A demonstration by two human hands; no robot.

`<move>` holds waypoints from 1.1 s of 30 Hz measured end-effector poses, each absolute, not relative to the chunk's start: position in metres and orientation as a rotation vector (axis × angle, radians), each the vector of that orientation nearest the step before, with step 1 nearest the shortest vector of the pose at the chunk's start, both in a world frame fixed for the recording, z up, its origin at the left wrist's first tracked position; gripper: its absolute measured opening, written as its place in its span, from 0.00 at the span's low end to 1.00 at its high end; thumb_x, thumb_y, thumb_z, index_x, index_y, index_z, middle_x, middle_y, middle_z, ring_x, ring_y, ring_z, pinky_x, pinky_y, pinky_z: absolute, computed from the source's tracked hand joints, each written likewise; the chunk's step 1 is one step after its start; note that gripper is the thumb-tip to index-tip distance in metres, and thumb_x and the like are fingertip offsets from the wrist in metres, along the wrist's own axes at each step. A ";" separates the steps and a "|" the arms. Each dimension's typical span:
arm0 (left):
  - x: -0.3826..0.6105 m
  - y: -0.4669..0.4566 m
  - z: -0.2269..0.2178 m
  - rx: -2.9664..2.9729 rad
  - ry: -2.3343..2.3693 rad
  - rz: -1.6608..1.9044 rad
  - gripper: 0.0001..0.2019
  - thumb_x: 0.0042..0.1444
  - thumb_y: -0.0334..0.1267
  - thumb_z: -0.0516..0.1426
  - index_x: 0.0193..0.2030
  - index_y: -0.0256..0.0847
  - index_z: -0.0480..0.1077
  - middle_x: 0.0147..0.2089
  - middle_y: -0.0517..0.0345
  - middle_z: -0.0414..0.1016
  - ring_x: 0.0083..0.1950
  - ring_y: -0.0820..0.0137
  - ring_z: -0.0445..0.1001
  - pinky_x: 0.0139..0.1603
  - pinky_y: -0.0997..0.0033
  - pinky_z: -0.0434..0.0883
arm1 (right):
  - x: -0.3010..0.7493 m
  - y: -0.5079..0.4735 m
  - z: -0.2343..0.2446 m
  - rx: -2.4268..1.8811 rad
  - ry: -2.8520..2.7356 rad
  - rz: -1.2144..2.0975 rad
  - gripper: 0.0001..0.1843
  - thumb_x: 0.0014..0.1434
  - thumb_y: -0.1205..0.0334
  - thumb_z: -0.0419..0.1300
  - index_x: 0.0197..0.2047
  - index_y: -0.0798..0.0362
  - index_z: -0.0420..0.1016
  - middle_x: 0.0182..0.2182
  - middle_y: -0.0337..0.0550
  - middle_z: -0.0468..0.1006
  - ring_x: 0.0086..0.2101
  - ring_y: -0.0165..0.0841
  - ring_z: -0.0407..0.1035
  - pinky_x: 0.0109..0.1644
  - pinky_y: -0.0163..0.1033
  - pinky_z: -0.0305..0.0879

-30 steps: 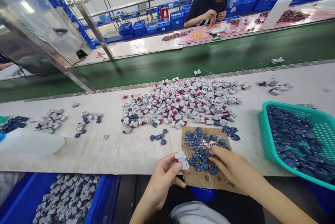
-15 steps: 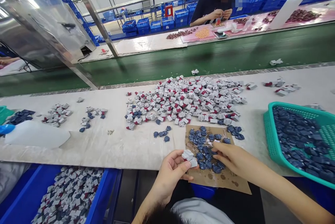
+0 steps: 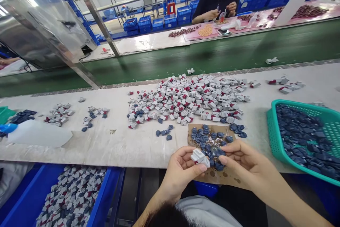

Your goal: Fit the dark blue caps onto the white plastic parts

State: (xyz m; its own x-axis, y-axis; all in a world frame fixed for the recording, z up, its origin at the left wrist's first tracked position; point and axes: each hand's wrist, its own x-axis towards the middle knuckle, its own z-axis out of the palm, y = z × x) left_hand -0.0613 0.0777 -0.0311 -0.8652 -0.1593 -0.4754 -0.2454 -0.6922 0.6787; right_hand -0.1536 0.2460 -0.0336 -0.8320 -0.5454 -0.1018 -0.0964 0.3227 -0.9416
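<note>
Between the thumb and fingers of my left hand (image 3: 183, 166) is a small white plastic part (image 3: 199, 157) with a bit of dark red under it. My right hand (image 3: 243, 161) pinches a small dark blue plastic piece (image 3: 219, 152), close to the right of the white part. Below both hands lies a brown cardboard sheet (image 3: 231, 179), wet and stained, with several dark blue pieces (image 3: 200, 136) spread over it. Beyond the cardboard is a broad heap of white and dark red parts (image 3: 188, 97) on the pale worktable (image 3: 106, 149).
At right stands a green basket (image 3: 273, 138) of dark blue pieces. A blue bin (image 3: 26, 204) of mixed parts sits low at left, below a white bottle (image 3: 39, 134) lying down. A green conveyor belt (image 3: 148, 62) separates me from a co-worker (image 3: 209, 2).
My right hand has lifted from the cardboard with a dark blue piece and turned toward my left hand. My left hand has moved slightly right with the white part.
</note>
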 end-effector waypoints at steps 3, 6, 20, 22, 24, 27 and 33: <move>-0.060 0.080 -0.031 -0.742 1.178 2.794 0.19 0.37 0.33 0.74 0.36 0.36 0.74 0.33 0.58 0.82 0.32 0.76 0.78 0.30 0.80 0.75 | -0.132 0.241 -0.025 -0.356 1.985 -1.730 0.20 0.57 0.43 0.65 0.38 0.51 0.69 0.29 0.41 0.73 0.30 0.34 0.73 0.32 0.34 0.75; -0.059 0.080 -0.030 -0.712 1.194 2.807 0.18 0.37 0.33 0.74 0.35 0.37 0.74 0.32 0.59 0.82 0.31 0.77 0.78 0.30 0.81 0.74 | -0.126 0.241 -0.022 -0.507 1.927 -1.781 0.16 0.58 0.47 0.65 0.36 0.51 0.68 0.29 0.41 0.73 0.28 0.33 0.74 0.30 0.34 0.76; -0.044 0.083 -0.041 -0.655 1.624 2.501 0.20 0.38 0.39 0.74 0.35 0.36 0.73 0.35 0.53 0.82 0.36 0.72 0.78 0.36 0.77 0.71 | -0.132 0.250 -0.026 -0.938 1.986 -1.226 0.14 0.68 0.54 0.51 0.33 0.53 0.65 0.25 0.39 0.68 0.24 0.28 0.61 0.25 0.31 0.58; -0.044 0.086 -0.044 -0.672 1.609 2.519 0.19 0.37 0.38 0.74 0.34 0.36 0.72 0.33 0.55 0.82 0.35 0.74 0.77 0.35 0.78 0.70 | -0.134 0.250 -0.029 -0.894 1.907 -1.228 0.15 0.67 0.52 0.51 0.34 0.53 0.65 0.25 0.38 0.67 0.23 0.28 0.59 0.25 0.31 0.56; -0.045 0.088 -0.045 -0.715 1.568 2.536 0.20 0.35 0.37 0.74 0.32 0.36 0.71 0.32 0.58 0.80 0.33 0.76 0.76 0.35 0.80 0.70 | -0.138 0.250 -0.032 -0.852 1.822 -1.218 0.16 0.67 0.49 0.52 0.35 0.53 0.65 0.25 0.38 0.66 0.24 0.27 0.59 0.26 0.31 0.56; -0.047 0.090 -0.046 -0.775 1.483 2.567 0.21 0.34 0.37 0.75 0.31 0.36 0.70 0.30 0.60 0.79 0.32 0.77 0.75 0.34 0.81 0.70 | -0.147 0.250 -0.036 -0.802 1.748 -1.206 0.18 0.66 0.46 0.54 0.35 0.53 0.63 0.22 0.34 0.62 0.23 0.26 0.57 0.25 0.31 0.53; -0.050 0.092 -0.049 -0.772 1.354 2.658 0.21 0.38 0.40 0.74 0.32 0.36 0.68 0.28 0.63 0.74 0.30 0.79 0.72 0.34 0.81 0.71 | -0.154 0.237 -0.032 -0.774 1.682 -1.220 0.20 0.63 0.44 0.59 0.34 0.53 0.64 0.21 0.33 0.61 0.23 0.26 0.55 0.25 0.30 0.51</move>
